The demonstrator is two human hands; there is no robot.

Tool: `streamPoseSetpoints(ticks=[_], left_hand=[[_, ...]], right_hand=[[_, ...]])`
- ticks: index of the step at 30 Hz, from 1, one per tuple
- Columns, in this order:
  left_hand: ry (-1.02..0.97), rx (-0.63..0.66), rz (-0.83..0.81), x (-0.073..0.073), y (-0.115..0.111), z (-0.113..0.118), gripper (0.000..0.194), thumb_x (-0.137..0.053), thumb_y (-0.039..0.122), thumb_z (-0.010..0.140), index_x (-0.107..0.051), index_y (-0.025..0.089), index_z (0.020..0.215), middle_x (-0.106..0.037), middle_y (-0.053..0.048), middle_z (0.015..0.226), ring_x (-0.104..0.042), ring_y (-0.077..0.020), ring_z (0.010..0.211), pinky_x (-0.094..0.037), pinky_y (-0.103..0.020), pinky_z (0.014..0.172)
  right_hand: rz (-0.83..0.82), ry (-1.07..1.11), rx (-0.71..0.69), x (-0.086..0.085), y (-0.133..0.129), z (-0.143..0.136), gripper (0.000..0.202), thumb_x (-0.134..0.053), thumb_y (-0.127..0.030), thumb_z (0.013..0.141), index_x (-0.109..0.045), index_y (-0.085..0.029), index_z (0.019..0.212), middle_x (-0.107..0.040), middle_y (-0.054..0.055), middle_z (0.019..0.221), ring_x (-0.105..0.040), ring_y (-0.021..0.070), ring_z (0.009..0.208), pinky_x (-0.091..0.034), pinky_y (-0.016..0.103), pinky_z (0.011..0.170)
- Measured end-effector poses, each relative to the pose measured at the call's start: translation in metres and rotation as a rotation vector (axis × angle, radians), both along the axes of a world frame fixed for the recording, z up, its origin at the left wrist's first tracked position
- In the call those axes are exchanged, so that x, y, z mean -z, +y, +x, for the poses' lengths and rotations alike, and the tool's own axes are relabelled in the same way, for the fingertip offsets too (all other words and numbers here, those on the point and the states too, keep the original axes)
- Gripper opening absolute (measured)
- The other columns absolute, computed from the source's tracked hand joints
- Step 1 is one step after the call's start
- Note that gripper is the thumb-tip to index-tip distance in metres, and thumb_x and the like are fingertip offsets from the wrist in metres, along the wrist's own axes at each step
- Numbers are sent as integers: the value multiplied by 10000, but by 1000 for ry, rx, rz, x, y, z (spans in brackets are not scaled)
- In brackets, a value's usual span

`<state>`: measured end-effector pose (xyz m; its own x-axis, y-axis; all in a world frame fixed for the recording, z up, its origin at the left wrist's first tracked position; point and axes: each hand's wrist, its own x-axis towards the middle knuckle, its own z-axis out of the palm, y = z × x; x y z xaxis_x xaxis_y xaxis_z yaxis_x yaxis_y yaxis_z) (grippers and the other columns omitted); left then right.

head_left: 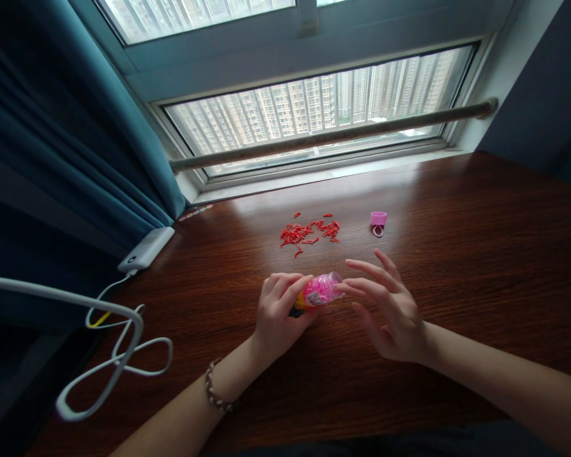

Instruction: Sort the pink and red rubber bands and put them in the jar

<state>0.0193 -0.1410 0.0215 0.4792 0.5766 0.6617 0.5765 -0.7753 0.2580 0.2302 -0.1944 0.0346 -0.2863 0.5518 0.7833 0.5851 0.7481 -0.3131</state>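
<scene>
My left hand (282, 311) is closed around a small clear bottle (320, 291) with a yellow label and pink pieces inside. The bottle is tilted on its side, its open mouth facing right. Close to that mouth is my right hand (393, 311), fingers spread; one fingertip is at the rim, though I cannot tell whether it touches. Beyond the hands, a loose pile of small red pieces (295, 235), perhaps rubber bands, lies on the table. A pink cap (379, 219) with a loop sits to the right of the pile.
The brown wooden table (480, 254) reaches to a window with a horizontal rail (333, 136). At the left are a white power bank (146, 249), a looped white cable (137, 336) and a blue curtain (137, 158).
</scene>
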Motion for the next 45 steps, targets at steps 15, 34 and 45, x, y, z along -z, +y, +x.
streamPoseSetpoints(ticks=[15, 34, 45], left_hand=[[64, 58, 92, -3, -10, 5, 354, -665, 319, 690, -587, 214, 1019, -618, -67, 933, -514, -205, 861, -410, -357, 782], [-523, 191, -577, -12, -24, 6, 338, -614, 246, 747, -527, 153, 1061, -614, -110, 1047, -604, -218, 921, -518, -313, 760], [-182, 223, -360, -3, -19, 6, 706, -619, 508, 674, -407, 197, 1270, -308, -153, 1374, -270, -325, 1272, -279, -529, 1016]], right_hand=[[-325, -154, -142, -1, 1, -9, 651, -420, -128, 804, -108, -108, 1374, -483, 176, 1246, -333, 247, 1247, -100, 577, 1028], [-264, 186, -119, 4, -1, -11, 482, -616, -239, 759, -437, -181, 1204, -570, 101, 1098, -539, 226, 1022, -464, 361, 886], [-322, 269, -67, 6, 5, -12, 402, -611, -147, 731, -484, -194, 1110, -578, 73, 1028, -551, 203, 940, -477, 342, 824]])
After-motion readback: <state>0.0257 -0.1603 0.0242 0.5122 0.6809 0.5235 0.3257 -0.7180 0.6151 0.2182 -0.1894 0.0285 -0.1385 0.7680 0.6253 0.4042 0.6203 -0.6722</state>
